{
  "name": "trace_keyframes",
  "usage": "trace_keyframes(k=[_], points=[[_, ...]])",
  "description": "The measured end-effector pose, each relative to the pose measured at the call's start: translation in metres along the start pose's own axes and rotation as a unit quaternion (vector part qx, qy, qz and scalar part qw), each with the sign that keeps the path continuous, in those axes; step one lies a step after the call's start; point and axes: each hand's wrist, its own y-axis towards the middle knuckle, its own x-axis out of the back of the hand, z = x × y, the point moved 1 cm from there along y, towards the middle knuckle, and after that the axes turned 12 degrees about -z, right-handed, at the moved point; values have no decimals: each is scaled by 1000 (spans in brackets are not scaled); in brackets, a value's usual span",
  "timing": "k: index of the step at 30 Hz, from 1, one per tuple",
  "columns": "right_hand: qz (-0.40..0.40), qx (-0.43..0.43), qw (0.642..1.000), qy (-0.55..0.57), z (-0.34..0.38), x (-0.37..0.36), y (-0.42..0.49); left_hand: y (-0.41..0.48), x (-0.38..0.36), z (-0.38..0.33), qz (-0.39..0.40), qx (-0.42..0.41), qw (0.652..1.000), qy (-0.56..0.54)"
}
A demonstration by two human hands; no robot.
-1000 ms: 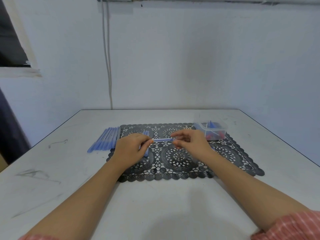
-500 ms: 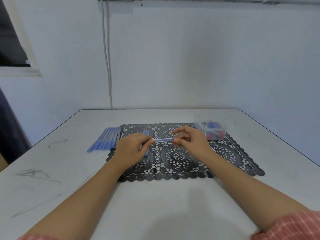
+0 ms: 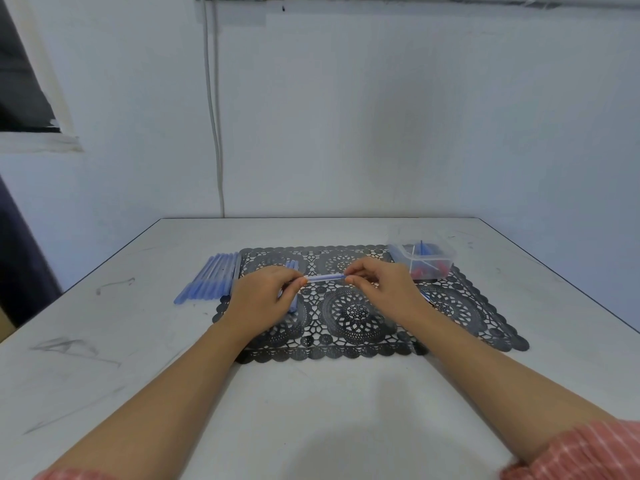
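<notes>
A blue pen barrel is held level above the black lace placemat on the tabletop, its ends pinched in the grip of the left hand and of the right hand, both clamped on it.

On table, at centre, mat; just beside mat's edge at 9 o'clock, on bare table, row of pens, laid side by side, pointing 1 to 7 o'clock; on mat's corner at 1 o'clock, box, small parts inside; above mat's middle, towards 12 o'clock, tube, lying 9 to 3 o'clock; pinched at 9 o'clock end by left hand, at 3 o'clock end by right hand; on mat, partly under left hand, few more pens; behind table at 12 o'clock, wall; on wall at 11 o'clock, cable, running down behind table's far edge; at 10 o'clock, window.
</notes>
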Motion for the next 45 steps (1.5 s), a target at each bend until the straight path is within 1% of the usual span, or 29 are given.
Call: trace_keyframes(k=[6,11,14,17,23,28,32,35,39,43,45], points=[[-14,17,1000,0,-4,-1,0,0,1,-3,25,7,1000,-12],[-18,-41,997,68,-4,-2,-1,-1,1,-4,33,22,999,-26],[-30,-45,995,83,-4,-3,0,0,3,-6,33,27,998,-37],[-39,-25,997,68,-3,-5,0,0,4,-7,34,32,998,-44],[-26,32,999,-2,-10,-7,-1,0,3,-7,31,4,998,-52],[-10,10,1000,22,-10,-6,-2,0,0,-8,10,3,999,-50],[9,47,999,16,-11,-4,-1,-1,0,-6,10,8,999,-52],[0,75,997,-4,-10,-3,0,-2,0,-6,9,1,998,-58],[1,82,996,-18,-11,-4,-1,-2,-1,-4,11,0,998,-61],[20,90,996,5,-13,-4,-1,-2,-2,-2,19,5,998,-57],[12,109,994,16,-14,-4,0,-4,-2,-1,21,5,998,-59]])
